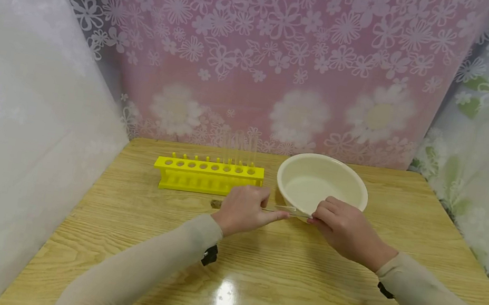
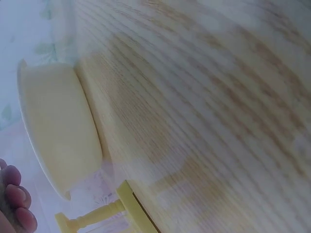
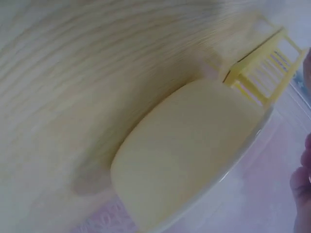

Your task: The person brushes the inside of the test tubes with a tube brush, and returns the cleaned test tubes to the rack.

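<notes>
While your left hand [image 1: 247, 206] curls its fingers around a test-tube brush [image 1: 215, 204], with the thumb extended along the wire, your right hand [image 1: 347, 230] pinches the wire at its other end. The brown bristles project to the left of your left hand; you cannot tell whether a clear tube surrounds them. Just beyond your right hand stands a cream plastic basin [image 1: 316, 182]. Beyond your left hand, a yellow test-tube rack [image 1: 209, 172] carries clear test tubes [image 1: 239, 146] upright at its right-hand end. Beneath both hands lies a wood-grain table [image 1: 298, 299].
</notes>
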{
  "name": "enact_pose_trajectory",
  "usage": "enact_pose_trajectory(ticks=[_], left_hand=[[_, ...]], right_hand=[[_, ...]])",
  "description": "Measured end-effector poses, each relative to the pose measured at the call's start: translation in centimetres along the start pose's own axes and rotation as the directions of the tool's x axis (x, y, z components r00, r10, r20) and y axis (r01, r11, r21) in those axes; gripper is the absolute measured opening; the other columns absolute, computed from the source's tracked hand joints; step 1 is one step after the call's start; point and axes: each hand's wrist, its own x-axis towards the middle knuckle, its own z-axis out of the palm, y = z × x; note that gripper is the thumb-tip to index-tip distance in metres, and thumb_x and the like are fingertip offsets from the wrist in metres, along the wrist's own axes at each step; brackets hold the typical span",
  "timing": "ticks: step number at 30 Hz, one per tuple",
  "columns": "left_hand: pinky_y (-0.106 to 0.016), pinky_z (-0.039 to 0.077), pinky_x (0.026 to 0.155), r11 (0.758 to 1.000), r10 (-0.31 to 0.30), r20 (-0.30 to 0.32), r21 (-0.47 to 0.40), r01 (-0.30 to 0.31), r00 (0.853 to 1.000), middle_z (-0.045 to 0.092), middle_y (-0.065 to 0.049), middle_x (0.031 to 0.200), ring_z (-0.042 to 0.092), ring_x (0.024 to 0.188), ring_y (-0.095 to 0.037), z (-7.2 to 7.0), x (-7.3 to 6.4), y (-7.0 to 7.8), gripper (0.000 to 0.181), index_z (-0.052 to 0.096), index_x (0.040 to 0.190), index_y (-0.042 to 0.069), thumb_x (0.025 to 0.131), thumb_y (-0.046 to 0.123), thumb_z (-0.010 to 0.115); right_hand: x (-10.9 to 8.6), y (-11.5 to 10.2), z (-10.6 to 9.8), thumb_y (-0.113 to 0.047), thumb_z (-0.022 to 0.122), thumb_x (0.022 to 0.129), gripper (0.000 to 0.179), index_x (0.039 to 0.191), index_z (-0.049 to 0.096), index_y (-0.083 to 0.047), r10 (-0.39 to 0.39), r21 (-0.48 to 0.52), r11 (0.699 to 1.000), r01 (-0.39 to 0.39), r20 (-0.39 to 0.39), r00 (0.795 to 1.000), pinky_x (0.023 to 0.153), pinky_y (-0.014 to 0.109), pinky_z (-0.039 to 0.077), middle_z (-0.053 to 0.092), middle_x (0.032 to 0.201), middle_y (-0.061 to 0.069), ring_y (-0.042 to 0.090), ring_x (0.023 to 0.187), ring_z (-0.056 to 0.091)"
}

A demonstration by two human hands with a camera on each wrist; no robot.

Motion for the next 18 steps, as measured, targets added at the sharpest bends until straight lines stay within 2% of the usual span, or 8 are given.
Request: enact_pose_trajectory(ticks=[3,6,9,13,14,16,17,18], left_hand=[[-0.022,0.024,0.039,0.999,0.009,-0.024,0.035,-0.008,1.0,0.043,0.009,0.052,0.032,0.041,-0.006,0.2,0.0,0.0,0.055,0.048,0.066,0.022,0.083,0.07,0.067],[-0.022,0.023,0.039,0.998,0.027,-0.056,0.054,-0.024,0.998,0.042,0.009,0.052,0.031,0.041,-0.006,0.2,0.1,0.0,0.055,0.046,0.066,0.022,0.081,0.067,0.072],[-0.021,0.022,0.04,0.997,0.044,-0.061,0.062,-0.04,0.997,0.041,0.009,0.053,0.03,0.041,-0.005,0.2,0.2,0.1,0.054,0.046,0.066,0.021,0.082,0.067,0.072],[-0.02,0.021,0.04,0.996,0.052,-0.043,0.075,-0.049,0.998,0.041,0.01,0.053,0.029,0.043,-0.004,0.2,0.1,0.3,0.055,0.046,0.066,0.022,0.083,0.068,0.069],[-0.02,0.021,0.04,0.995,0.054,-0.039,0.081,-0.051,0.998,0.041,0.01,0.054,0.029,0.043,-0.004,0.2,0.1,0.3,0.055,0.046,0.066,0.022,0.083,0.069,0.068],[-0.019,0.021,0.041,0.995,0.055,-0.037,0.083,-0.052,0.998,0.041,0.01,0.054,0.029,0.043,-0.004,0.3,0.0,0.3,0.055,0.045,0.066,0.022,0.084,0.069,0.067],[-0.019,0.021,0.041,0.995,0.056,-0.035,0.083,-0.053,0.998,0.042,0.011,0.054,0.029,0.043,-0.004,0.3,0.0,0.3,0.055,0.045,0.066,0.022,0.084,0.07,0.067],[-0.019,0.022,0.041,0.995,0.055,-0.032,0.079,-0.052,0.998,0.041,0.011,0.054,0.029,0.043,-0.003,0.3,0.0,0.3,0.055,0.045,0.066,0.022,0.084,0.07,0.066]], right_hand=[[-0.1,-0.1,0.0,-0.026,0.063,0.101,0.019,0.084,0.06,-0.018,0.148,0.148,0.977,-0.155,0.059,0.987,0.06,0.017,0.037,0.051,0.077,-0.012,0.0,0.067,0.038],[0.0,-0.2,-0.2,-0.017,0.066,0.099,0.02,0.081,0.058,-0.022,0.339,0.324,0.866,-0.381,0.178,0.924,0.056,0.02,0.038,0.047,0.07,-0.012,0.002,0.058,0.037],[0.3,-0.4,-0.4,-0.019,0.06,0.103,0.026,0.078,0.056,-0.017,0.521,0.467,0.623,-0.628,0.351,0.778,0.054,0.027,0.037,0.043,0.064,-0.006,0.007,0.052,0.033],[1.0,-0.5,-0.8,-0.029,0.054,0.106,0.036,0.077,0.053,-0.007,0.618,0.571,0.139,-0.809,0.588,0.522,0.051,0.031,0.029,0.041,0.063,0.0,0.011,0.051,0.03],[1.2,-0.6,-0.8,-0.03,0.053,0.106,0.037,0.078,0.053,-0.006,0.615,0.569,0.041,-0.822,0.634,0.469,0.05,0.031,0.027,0.04,0.062,0.0,0.011,0.05,0.029],[1.3,-0.6,-0.9,-0.03,0.053,0.106,0.037,0.078,0.051,-0.006,0.597,0.551,-0.069,-0.832,0.691,0.408,0.049,0.031,0.026,0.039,0.062,0.0,0.012,0.05,0.029],[1.3,-0.6,-0.9,-0.03,0.052,0.106,0.037,0.078,0.051,-0.006,0.593,0.539,-0.07,-0.839,0.699,0.399,0.049,0.031,0.026,0.039,0.062,0.0,0.012,0.049,0.03],[1.3,-0.6,-0.9,-0.03,0.052,0.106,0.037,0.079,0.052,-0.006,0.594,0.532,-0.033,-0.846,0.692,0.412,0.049,0.03,0.029,0.04,0.062,0.0,0.012,0.05,0.031]])
